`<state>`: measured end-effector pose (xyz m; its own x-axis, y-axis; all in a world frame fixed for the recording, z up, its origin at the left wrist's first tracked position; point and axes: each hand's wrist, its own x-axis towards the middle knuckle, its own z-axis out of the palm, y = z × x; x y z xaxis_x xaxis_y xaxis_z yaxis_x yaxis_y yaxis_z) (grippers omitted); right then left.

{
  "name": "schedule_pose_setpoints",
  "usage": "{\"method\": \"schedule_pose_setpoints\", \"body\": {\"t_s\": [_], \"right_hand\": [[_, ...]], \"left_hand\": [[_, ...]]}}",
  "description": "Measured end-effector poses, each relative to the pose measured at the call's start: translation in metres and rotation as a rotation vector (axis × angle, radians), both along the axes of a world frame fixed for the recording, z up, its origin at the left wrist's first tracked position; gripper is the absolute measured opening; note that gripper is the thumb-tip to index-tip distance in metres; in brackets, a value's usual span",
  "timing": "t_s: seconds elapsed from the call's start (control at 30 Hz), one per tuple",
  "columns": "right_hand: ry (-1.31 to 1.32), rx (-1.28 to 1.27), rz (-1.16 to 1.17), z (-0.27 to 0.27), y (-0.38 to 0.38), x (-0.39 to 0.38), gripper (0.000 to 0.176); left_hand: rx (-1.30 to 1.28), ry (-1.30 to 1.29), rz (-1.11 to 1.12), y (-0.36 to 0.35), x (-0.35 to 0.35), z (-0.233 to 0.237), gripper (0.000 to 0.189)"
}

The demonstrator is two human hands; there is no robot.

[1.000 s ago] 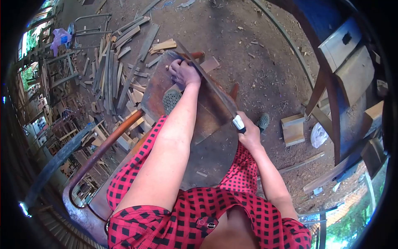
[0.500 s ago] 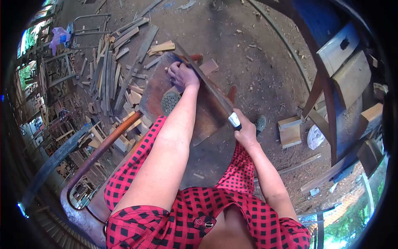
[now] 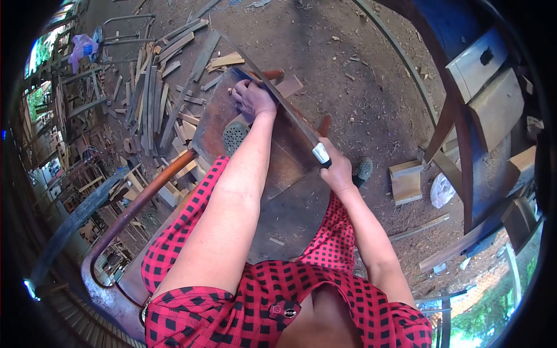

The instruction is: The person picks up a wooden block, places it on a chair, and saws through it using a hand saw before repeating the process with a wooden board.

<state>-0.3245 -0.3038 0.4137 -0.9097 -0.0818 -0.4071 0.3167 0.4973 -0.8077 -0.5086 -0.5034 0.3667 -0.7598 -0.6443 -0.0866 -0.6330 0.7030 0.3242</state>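
My right hand (image 3: pixel 337 173) is closed round the white-and-black handle of a hand saw (image 3: pixel 293 118). Its long blade slants up and left, past the knuckles of my left hand (image 3: pixel 254 100). Those fingers are curled down on a small wooden board, mostly hidden under hand and wrist; a flat brown end (image 3: pixel 290 86) sticks out beyond the blade. Beneath lies a worn brown seat-like panel (image 3: pixel 217 113) with reddish rails. A foot in a green perforated clog (image 3: pixel 235 137) rests on it beside my left wrist.
Wood offcuts and strips (image 3: pixel 154 107) lie heaped on the dirt floor at left. A curved metal armrest (image 3: pixel 133 209) rises near my left side. At right stand a wooden block (image 3: pixel 406 182), a clear plastic bag (image 3: pixel 442 190) and a dark frame with boards (image 3: pixel 496 107).
The saw and my right hand have slid forward, up and to the left, so more blade reaches past the panel. My left hand stays in nearly the same place.
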Motion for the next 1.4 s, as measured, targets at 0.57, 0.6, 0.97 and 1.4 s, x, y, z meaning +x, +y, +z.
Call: {"method": "schedule_pose_setpoints", "body": {"t_s": [0.57, 0.6, 0.97, 1.4], "right_hand": [[-0.029, -0.037, -0.044, 0.011, 0.0, 0.0, 0.064], [0.007, -0.059, -0.068, 0.018, 0.005, 0.015, 0.063], [-0.025, -0.011, -0.023, 0.005, 0.009, 0.006, 0.063], [-0.08, 0.032, -0.047, 0.037, 0.02, 0.038, 0.067]], "left_hand": [[-0.113, -0.067, -0.099, 0.0, 0.005, 0.0, 0.028], [-0.13, -0.095, -0.146, 0.0, 0.005, -0.001, 0.028], [-0.106, -0.028, -0.096, -0.004, 0.002, -0.01, 0.029], [-0.115, -0.094, -0.112, 0.001, 0.002, -0.001, 0.03]]}}
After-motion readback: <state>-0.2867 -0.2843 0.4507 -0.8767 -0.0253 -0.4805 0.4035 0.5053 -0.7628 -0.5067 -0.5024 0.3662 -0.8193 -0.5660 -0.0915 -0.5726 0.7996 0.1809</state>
